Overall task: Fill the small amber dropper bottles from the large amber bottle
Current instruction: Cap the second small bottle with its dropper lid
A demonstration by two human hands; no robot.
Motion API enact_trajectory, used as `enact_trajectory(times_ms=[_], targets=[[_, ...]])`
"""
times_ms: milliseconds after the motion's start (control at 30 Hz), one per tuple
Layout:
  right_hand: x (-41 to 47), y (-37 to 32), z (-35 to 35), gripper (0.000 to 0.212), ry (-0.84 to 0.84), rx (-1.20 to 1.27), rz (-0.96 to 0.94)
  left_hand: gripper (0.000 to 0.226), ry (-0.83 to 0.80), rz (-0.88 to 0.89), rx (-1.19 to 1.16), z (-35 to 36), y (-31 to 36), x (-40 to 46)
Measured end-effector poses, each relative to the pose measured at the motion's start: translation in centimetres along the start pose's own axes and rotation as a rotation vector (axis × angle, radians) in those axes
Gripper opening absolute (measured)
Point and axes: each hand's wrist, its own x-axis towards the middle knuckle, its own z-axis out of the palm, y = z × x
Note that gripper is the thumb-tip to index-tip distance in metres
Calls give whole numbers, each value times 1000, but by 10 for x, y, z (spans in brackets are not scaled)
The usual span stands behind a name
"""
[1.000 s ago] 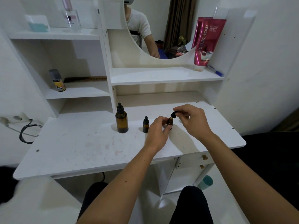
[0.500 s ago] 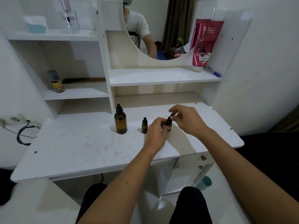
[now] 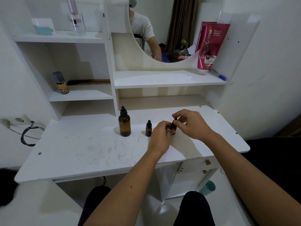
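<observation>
The large amber bottle (image 3: pixel 125 126) stands capped on the white tabletop (image 3: pixel 81 149), left of centre. To its right stands one small amber dropper bottle (image 3: pixel 148 129), also capped and untouched. A second small dropper bottle (image 3: pixel 173 129) stands on the table between my hands. My left hand (image 3: pixel 160 138) grips its body from the left. My right hand (image 3: pixel 191 123) pinches its black dropper cap (image 3: pixel 175 121), which sits on the bottle's neck. Much of this bottle is hidden by my fingers.
White shelves rise behind the table. They hold a pink tube (image 3: pixel 210 46), a blue pen (image 3: pixel 219 76), a small spray can (image 3: pixel 61 83), a comb (image 3: pixel 89 82) and a clear perfume bottle (image 3: pixel 75 18). A mirror (image 3: pixel 161 30) shows a person. A black cable (image 3: pixel 26 136) hangs at the left.
One second ago my right hand held the dropper cap lifted off the small bottle. It has lowered the cap onto the bottle's neck, with my left hand holding the bottle throughout.
</observation>
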Motion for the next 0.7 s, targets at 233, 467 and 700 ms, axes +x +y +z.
enact_trajectory(times_ms=[233,467,700], targets=[[3,1,-1,26,-10,-56,51,20,-2,3,6,1,-3,-1],[0,-3,2,21,-20,-47,27,20,-1,8,11,0,0,0],[-2,-2,-4,24,37,-27,34,19,-1,9,14,0,0,-1]])
